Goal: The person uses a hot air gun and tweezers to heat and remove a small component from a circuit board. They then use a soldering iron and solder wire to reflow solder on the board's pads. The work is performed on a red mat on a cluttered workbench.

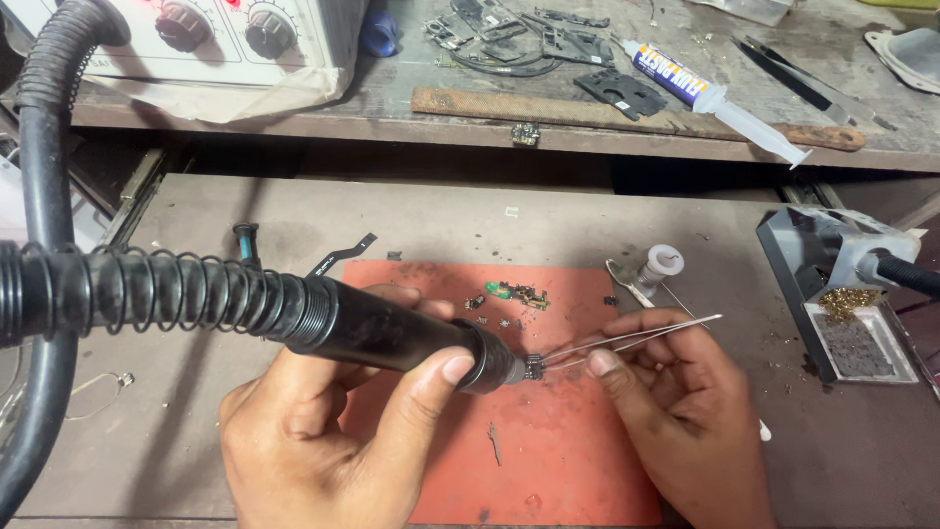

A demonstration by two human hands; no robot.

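Observation:
My left hand (323,431) grips a black hot-air handpiece (392,338) with a coiled spring and ribbed hose (147,289) running off to the left. Its nozzle tip points right, almost touching a tiny dark circuit part (535,367). My right hand (676,411) holds thin metal tweezers (646,336) whose tips pinch that part just above an orange-red work mat (568,460). Several small board fragments, one green (516,293), lie on the mat's far edge.
A soldering-iron stand with brass wool (847,304) sits at right. A solder spool (663,264) and flex cable (343,255) lie near the mat. On the upper shelf are a rework station (215,39), a flat file (636,116), a flux syringe (715,96), and phone frame pieces (529,39).

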